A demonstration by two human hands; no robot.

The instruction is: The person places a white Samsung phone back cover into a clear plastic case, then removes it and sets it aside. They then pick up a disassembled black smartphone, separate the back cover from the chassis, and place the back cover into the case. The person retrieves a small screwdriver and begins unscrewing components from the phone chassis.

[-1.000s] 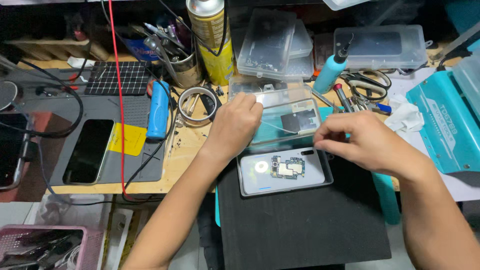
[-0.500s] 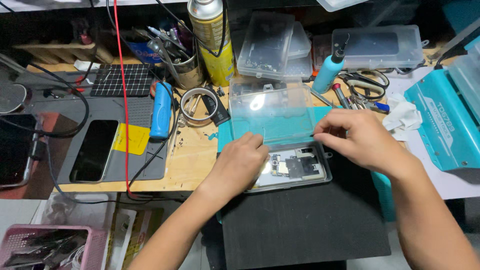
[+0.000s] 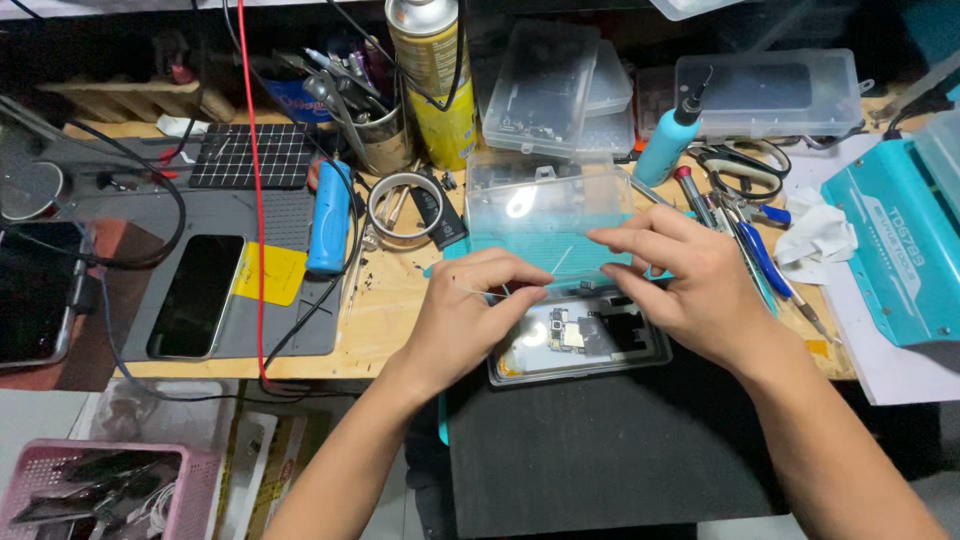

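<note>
While hands (image 3: 590, 290) meet, opened phone (image 3: 580, 338) beneath (between wrists)

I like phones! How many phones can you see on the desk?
3: an opened phone under the hands, a black phone on the grey mat, and another at the left edge. More may hide in the clutter.
</note>
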